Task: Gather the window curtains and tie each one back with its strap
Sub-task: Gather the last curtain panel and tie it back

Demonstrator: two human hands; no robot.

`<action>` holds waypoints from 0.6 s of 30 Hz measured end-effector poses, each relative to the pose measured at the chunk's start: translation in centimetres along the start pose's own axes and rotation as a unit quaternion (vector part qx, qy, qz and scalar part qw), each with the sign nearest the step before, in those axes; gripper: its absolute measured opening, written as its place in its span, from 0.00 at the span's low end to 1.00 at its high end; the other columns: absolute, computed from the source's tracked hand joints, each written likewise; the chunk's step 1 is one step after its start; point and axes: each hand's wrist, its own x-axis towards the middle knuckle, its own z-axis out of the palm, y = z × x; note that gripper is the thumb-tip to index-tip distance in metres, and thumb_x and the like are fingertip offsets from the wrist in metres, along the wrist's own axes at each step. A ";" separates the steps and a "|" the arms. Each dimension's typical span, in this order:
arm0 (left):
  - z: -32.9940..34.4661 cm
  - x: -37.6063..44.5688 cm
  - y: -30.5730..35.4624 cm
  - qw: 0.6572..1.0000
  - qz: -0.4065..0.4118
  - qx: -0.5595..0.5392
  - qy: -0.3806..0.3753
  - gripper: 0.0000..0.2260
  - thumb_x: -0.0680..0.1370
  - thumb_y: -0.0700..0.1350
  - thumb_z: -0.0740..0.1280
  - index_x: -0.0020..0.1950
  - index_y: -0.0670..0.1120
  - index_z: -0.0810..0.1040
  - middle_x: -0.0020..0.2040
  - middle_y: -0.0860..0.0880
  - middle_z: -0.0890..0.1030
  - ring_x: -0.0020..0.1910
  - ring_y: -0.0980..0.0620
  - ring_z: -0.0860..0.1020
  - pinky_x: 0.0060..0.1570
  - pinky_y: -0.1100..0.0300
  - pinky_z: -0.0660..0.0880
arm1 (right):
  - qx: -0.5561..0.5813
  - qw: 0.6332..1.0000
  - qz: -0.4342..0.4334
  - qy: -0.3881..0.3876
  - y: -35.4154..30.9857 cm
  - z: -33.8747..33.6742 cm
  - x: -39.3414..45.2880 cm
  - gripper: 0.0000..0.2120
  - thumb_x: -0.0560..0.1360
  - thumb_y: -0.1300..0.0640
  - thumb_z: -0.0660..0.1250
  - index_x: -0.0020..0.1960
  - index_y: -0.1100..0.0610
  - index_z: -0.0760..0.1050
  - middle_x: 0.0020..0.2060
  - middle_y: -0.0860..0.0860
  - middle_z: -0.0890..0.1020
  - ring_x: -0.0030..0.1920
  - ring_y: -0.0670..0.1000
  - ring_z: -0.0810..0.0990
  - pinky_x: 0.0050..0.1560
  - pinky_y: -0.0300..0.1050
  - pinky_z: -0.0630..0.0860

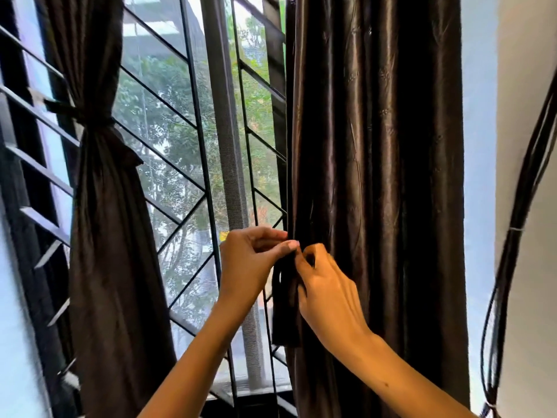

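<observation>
Two curtains hang at this window, and only one looks finished. The left curtain [99, 206] is drawn in at its waist and cinched by its strap [75, 114], which runs off toward the window grille [180, 140]; I judge that half of the job done. The right curtain [376, 176] hangs gathered into loose vertical folds against the right side of the window, with nothing wrapped around it yet. Its own strap [284, 306], a dark band, dangles at the curtain's inner edge, low in the view, with its lower end hanging free.

What is left, then, is to bring that band around the bundled cloth and fasten it. It appears that this step is only starting.

Both hands meet at the top of the dangling band. The left hand [250, 263] comes up from below, wrist bent, thumb and forefinger pinched together on the band's upper end right at the curtain edge. The right hand [325, 291] reaches in from the lower right, its back toward the camera, fingers curled and nipping the same band just beside the left fingertips. The forearms angle upward and converge.

At the far right, a bundle of black cables [518, 236] hangs against the wall.
</observation>
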 end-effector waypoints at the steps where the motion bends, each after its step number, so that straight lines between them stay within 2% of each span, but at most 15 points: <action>1: 0.0 -0.1 0.1 1.000 0.007 0.019 0.011 0.08 0.64 0.41 0.79 0.40 0.44 0.84 0.34 0.49 0.85 0.37 0.55 0.84 0.40 0.64 0.79 | 0.007 1.000 -0.005 -0.012 -0.1 0.0 0.0 0.22 0.66 0.62 0.73 0.60 0.58 0.76 0.48 0.52 0.74 0.42 0.53 0.79 0.21 0.43 0.71; 4: -0.1 0.2 0.1 0.995 0.030 0.085 0.053 0.08 0.63 0.42 0.80 0.36 0.47 0.83 0.31 0.52 0.84 0.33 0.58 0.83 0.38 0.64 0.79 | 0.051 0.997 -0.029 -0.054 0.1 -0.2 0.1 0.21 0.70 0.57 0.69 0.63 0.57 0.74 0.52 0.51 0.73 0.47 0.52 0.79 0.29 0.44 0.76; 6: -0.4 0.6 -0.2 0.993 0.031 0.096 0.064 0.07 0.64 0.40 0.79 0.36 0.48 0.83 0.31 0.52 0.83 0.32 0.58 0.82 0.37 0.62 0.79 | 0.126 0.989 -0.004 -0.074 0.6 -0.3 0.6 0.21 0.75 0.52 0.61 0.68 0.51 0.71 0.60 0.49 0.71 0.57 0.49 0.75 0.46 0.44 0.77; 8: -1.0 0.9 -0.8 0.994 0.017 0.088 0.061 0.07 0.64 0.39 0.79 0.36 0.47 0.83 0.31 0.51 0.83 0.32 0.57 0.82 0.37 0.60 0.79 | 0.215 0.972 0.087 -0.039 1.5 -0.1 1.1 0.23 0.78 0.47 0.59 0.72 0.50 0.66 0.70 0.51 0.65 0.69 0.49 0.66 0.64 0.42 0.67; 10: -1.7 1.3 -1.3 0.997 -0.003 0.062 0.042 0.08 0.65 0.37 0.78 0.37 0.48 0.83 0.31 0.50 0.84 0.32 0.56 0.82 0.37 0.61 0.78 | 0.279 0.938 0.206 -0.027 2.4 0.0 2.1 0.35 0.77 0.47 0.65 0.77 0.53 0.52 0.77 0.55 0.52 0.76 0.51 0.52 0.71 0.42 0.55; 11: -2.0 1.4 -1.5 0.999 -0.012 0.044 0.030 0.08 0.66 0.37 0.78 0.37 0.47 0.82 0.31 0.50 0.84 0.33 0.56 0.82 0.36 0.63 0.78 | 0.310 0.914 0.258 -0.041 2.7 0.2 2.6 0.43 0.74 0.46 0.68 0.78 0.55 0.46 0.77 0.55 0.49 0.77 0.51 0.50 0.72 0.42 0.53; 12: -2.2 1.5 -1.6 0.999 -0.024 0.028 0.021 0.07 0.66 0.36 0.77 0.38 0.46 0.82 0.31 0.50 0.84 0.32 0.56 0.82 0.35 0.64 0.77 | 0.354 0.883 0.302 -0.055 3.1 0.6 3.2 0.48 0.71 0.46 0.72 0.78 0.55 0.43 0.77 0.56 0.52 0.76 0.51 0.53 0.72 0.43 0.55; 13: -2.3 1.6 -1.6 0.999 -0.033 0.016 0.016 0.07 0.66 0.35 0.77 0.38 0.45 0.82 0.31 0.50 0.84 0.32 0.56 0.82 0.35 0.64 0.77 | 0.409 0.845 0.338 -0.057 3.4 1.0 3.8 0.51 0.68 0.48 0.74 0.78 0.56 0.44 0.75 0.58 0.59 0.74 0.53 0.60 0.71 0.44 0.60; 14: -2.3 1.7 -1.8 0.999 -0.038 0.014 0.018 0.07 0.66 0.35 0.77 0.38 0.46 0.82 0.31 0.49 0.84 0.32 0.55 0.82 0.36 0.62 0.78 | 0.463 0.807 0.363 -0.047 3.5 1.4 4.2 0.49 0.67 0.51 0.76 0.77 0.57 0.50 0.70 0.60 0.67 0.68 0.54 0.69 0.67 0.44 0.67; 15: -2.2 1.8 -1.8 0.999 -0.036 0.021 0.025 0.08 0.66 0.35 0.77 0.37 0.46 0.82 0.31 0.49 0.84 0.32 0.54 0.82 0.37 0.60 0.78 | 0.496 0.788 0.364 -0.027 3.4 1.6 4.5 0.43 0.66 0.55 0.77 0.74 0.57 0.58 0.63 0.61 0.75 0.60 0.53 0.76 0.61 0.43 0.72; 16: -2.1 1.8 -1.9 0.998 -0.029 0.035 0.036 0.08 0.66 0.35 0.77 0.37 0.47 0.82 0.31 0.49 0.84 0.32 0.54 0.82 0.37 0.59 0.79 | 0.499 0.797 0.339 0.007 3.1 1.7 4.5 0.35 0.65 0.59 0.78 0.68 0.57 0.67 0.56 0.60 0.80 0.52 0.52 0.80 0.55 0.43 0.75; 18: -1.7 1.7 -1.7 0.995 0.002 0.078 0.058 0.08 0.65 0.36 0.78 0.36 0.47 0.83 0.30 0.51 0.83 0.32 0.56 0.82 0.37 0.61 0.79 | 0.407 0.868 0.268 0.093 2.5 1.7 3.8 0.21 0.64 0.64 0.79 0.54 0.54 0.76 0.44 0.51 0.82 0.40 0.48 0.80 0.44 0.44 0.78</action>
